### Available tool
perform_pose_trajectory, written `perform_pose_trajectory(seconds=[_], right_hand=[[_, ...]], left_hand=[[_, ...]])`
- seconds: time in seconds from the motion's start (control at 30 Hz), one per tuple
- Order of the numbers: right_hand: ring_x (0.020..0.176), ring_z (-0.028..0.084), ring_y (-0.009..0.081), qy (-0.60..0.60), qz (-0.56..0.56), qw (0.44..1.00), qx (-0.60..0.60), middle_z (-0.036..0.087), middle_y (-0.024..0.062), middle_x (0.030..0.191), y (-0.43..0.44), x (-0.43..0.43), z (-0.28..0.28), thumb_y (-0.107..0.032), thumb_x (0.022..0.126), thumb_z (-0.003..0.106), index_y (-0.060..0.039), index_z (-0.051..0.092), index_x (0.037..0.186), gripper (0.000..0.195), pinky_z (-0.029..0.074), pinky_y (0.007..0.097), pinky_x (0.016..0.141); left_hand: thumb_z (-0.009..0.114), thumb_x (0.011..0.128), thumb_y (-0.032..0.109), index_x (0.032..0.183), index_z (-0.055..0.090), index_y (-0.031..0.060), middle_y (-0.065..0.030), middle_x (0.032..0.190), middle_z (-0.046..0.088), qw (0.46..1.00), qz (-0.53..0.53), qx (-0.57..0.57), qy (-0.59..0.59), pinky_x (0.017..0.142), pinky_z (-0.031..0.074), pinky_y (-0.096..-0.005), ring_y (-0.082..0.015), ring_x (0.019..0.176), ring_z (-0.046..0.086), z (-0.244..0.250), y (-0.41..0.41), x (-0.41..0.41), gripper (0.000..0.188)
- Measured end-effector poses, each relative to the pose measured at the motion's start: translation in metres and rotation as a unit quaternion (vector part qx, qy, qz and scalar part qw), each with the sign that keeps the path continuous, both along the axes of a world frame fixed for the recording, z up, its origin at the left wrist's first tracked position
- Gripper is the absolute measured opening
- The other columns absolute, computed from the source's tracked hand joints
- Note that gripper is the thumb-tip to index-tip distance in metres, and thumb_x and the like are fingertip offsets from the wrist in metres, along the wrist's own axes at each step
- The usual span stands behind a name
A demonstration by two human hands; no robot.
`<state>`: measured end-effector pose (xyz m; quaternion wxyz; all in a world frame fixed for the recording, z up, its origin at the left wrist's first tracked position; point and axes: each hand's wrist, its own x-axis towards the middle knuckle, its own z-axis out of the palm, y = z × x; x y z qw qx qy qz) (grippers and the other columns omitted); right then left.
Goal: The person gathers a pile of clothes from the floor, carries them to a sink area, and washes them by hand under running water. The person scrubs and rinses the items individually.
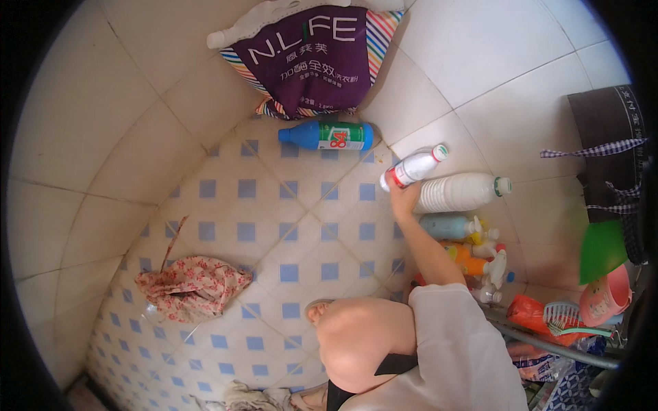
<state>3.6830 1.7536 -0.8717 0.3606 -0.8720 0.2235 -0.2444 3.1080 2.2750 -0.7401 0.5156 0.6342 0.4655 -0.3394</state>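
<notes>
My right hand [403, 198] grips the lower part of a white plastic bottle [413, 168] with a red-and-white label and a white and green cap. The bottle tilts up to the right, near the tiled wall. Just below it is a large ribbed white plastic jug [457, 192] with a green-ringed cap, close to my hand. A pale blue pump bottle [446, 226] and an orange spray bottle [465, 258] follow along the same wall, partly hidden by my forearm. My left hand is out of view.
A blue bottle [326, 135] lies by the corner, below a purple laundry powder bag [318, 61]. Floral cloth [195, 287] lies on the tiled floor [267, 210]. At right are a pink cup [606, 295], a brush [563, 314] and a grey metal bar [555, 347].
</notes>
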Motion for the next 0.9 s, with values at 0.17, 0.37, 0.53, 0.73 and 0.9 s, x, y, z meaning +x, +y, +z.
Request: perform_pose_trajectory(seconds=[0.17, 0.37, 0.53, 0.73, 0.9], right_hand=[[0.095, 0.054, 0.0333, -0.091, -0.098, 0.990, -0.038, 0.053, 0.0213, 0.104, -0.036, 0.023, -0.025, -0.028, 0.063, 0.076, 0.0068, 0.045, 0.110, 0.066, 0.041, 0.0384, 0.084], [0.095, 0.053, 0.0318, 0.236, -0.018, 0.882, 0.407, 0.052, 0.0216, 0.107, 0.064, 0.023, 0.031, -0.023, 0.066, 0.074, 0.0059, 0.043, 0.115, 0.065, 0.041, 0.0390, 0.085], [0.099, 0.048, 0.0255, 0.097, 0.295, 0.860, -0.405, 0.045, 0.0182, 0.121, 0.109, 0.109, 0.064, -0.012, 0.061, 0.068, -0.0077, 0.042, 0.122, 0.067, 0.039, 0.0399, 0.084], [0.097, 0.049, 0.0260, 0.248, 0.295, 0.804, -0.454, 0.049, 0.0101, 0.108, 0.118, 0.114, 0.038, -0.017, 0.058, 0.069, -0.0091, 0.043, 0.118, 0.065, 0.041, 0.0377, 0.080], [0.102, 0.048, 0.0291, 0.131, 0.226, 0.941, -0.217, 0.051, 0.0139, 0.107, 0.074, 0.070, 0.055, -0.029, 0.053, 0.077, -0.0022, 0.041, 0.117, 0.078, 0.038, 0.0384, 0.087]], left_hand=[[0.060, 0.080, 0.026, 0.107, 0.054, 0.0003, -0.0107, 0.096, 0.058, 1.000, -0.016, -0.009, 0.005, 0.083, 0.042, -0.0297, -0.0207, 0.092, 0.053, -0.004, 0.001, 0.017, 0.038], [0.063, 0.077, 0.025, 0.105, 0.054, 0.0007, -0.0104, 0.092, 0.059, 1.000, 0.022, 0.006, 0.019, 0.082, 0.042, -0.0296, -0.0213, 0.089, 0.055, 0.004, -0.011, 0.005, 0.039], [0.065, 0.074, 0.025, 0.104, 0.055, 0.0009, -0.0101, 0.089, 0.059, 1.000, 0.014, -0.004, 0.015, 0.080, 0.043, -0.0295, -0.0218, 0.087, 0.056, -0.001, -0.007, 0.017, 0.039], [0.068, 0.071, 0.024, 0.102, 0.055, 0.0013, -0.0098, 0.084, 0.060, 1.000, 0.026, -0.012, 0.008, 0.079, 0.044, -0.0293, -0.0224, 0.084, 0.057, -0.009, -0.009, 0.020, 0.040], [0.071, 0.069, 0.024, 0.100, 0.055, 0.0016, -0.0096, 0.081, 0.060, 0.998, 0.054, -0.014, -0.001, 0.078, 0.044, -0.0292, -0.0229, 0.081, 0.058, -0.011, -0.017, 0.012, 0.041]])
